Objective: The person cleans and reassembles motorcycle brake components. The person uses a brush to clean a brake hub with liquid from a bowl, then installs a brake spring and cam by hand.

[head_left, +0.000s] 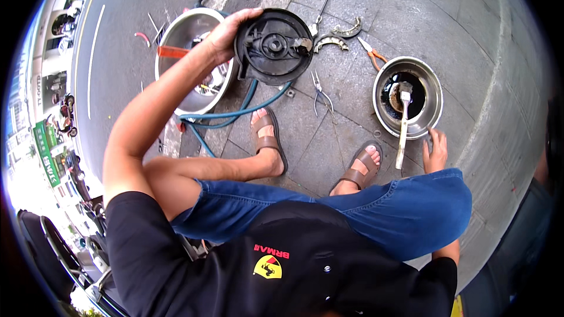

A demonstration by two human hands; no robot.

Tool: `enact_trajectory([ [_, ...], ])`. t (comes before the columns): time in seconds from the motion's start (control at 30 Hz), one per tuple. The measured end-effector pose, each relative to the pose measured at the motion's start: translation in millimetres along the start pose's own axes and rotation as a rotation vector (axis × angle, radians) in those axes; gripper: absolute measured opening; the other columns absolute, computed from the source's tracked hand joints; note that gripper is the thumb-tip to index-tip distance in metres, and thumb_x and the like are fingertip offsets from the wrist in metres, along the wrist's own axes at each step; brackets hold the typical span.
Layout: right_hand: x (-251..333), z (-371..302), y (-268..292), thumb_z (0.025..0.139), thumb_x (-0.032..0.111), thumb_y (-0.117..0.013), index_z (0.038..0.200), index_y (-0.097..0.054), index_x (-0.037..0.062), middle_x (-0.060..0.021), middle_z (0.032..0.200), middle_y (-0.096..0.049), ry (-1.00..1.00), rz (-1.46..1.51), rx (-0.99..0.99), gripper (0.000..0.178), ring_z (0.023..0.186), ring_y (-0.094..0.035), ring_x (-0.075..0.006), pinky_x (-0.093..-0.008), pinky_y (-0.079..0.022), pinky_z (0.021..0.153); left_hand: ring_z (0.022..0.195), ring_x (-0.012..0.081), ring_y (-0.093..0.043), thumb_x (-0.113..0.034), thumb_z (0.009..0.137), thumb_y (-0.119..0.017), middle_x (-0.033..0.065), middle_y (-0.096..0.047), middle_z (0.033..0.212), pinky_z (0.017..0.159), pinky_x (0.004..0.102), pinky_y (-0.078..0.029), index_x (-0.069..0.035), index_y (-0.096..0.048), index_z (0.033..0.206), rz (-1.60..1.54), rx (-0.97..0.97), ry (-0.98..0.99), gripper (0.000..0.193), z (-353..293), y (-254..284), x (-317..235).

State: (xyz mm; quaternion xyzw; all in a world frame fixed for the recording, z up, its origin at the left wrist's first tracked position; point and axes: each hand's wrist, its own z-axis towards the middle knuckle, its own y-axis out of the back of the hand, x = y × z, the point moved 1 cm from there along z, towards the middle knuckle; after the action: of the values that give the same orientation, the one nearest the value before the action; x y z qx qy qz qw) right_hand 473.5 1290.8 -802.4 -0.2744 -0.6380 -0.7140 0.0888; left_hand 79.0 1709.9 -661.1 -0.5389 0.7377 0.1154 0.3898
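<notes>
Left hand pinches a round black cover; right hand, grip unclear, beside the near rim of a steel bowl.

The round plate is black, the hose blue.

Black ribbed round plate raised; steel bowl upright on pavement

Grey paving slabs carry a steel bowl, orange-handled pliers just beside it, other pliers (their handles spread), and curved metal pieces. A blue hose lies bent near a larger basin toward the road.
</notes>
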Motion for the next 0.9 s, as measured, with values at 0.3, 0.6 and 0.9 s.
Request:
enact_trajectory([
  [0.3,134.3,210.5,32.6,0.082,0.014,-0.066,0.107,-0.059,0.0067,-0.0115,0.1,-0.058,0.404,-0.323,0.426,0.027,0.098,-0.058,-0.0324,-0.0433,-0.049,0.084,0.083,0.0167,-0.071,-0.03,0.094,-0.06,0.0095,-0.072,0.099,0.077,0.0317,-0.06,-0.002,-0.063,0.111,0.051,0.011,-0.022,0.033,-20.5,45.7,12.6],
  [0.6,170.5,120.1,-84.9,0.075,0.016,-0.072,0.108,-0.061,0.0066,-0.0114,0.102,-0.059,0.441,-0.174,0.87,0.036,0.101,-0.06,-0.0311,-0.0421,-0.051,0.087,0.083,0.0125,-0.067,-0.03,0.094,-0.06,0.0052,-0.07,0.098,0.078,0.0273,-0.056,-0.005,-0.064,0.107,0.071,0.211,0.127,0.028,92.1,54.3,112.3],
  [0.9,135.0,88.6,-93.6,0.079,0.013,-0.064,0.101,-0.063,0.0046,-0.0135,0.101,-0.058,0.02,-0.294,0.691,0.024,0.101,-0.059,-0.0319,-0.0442,-0.052,0.085,0.09,0.0099,-0.064,-0.025,0.095,-0.061,0.0031,-0.068,0.101,0.081,0.024,-0.052,-0.002,-0.063,0.114,0.368,0.426,0.4,0.03,118.4,50.9,175.4],
])
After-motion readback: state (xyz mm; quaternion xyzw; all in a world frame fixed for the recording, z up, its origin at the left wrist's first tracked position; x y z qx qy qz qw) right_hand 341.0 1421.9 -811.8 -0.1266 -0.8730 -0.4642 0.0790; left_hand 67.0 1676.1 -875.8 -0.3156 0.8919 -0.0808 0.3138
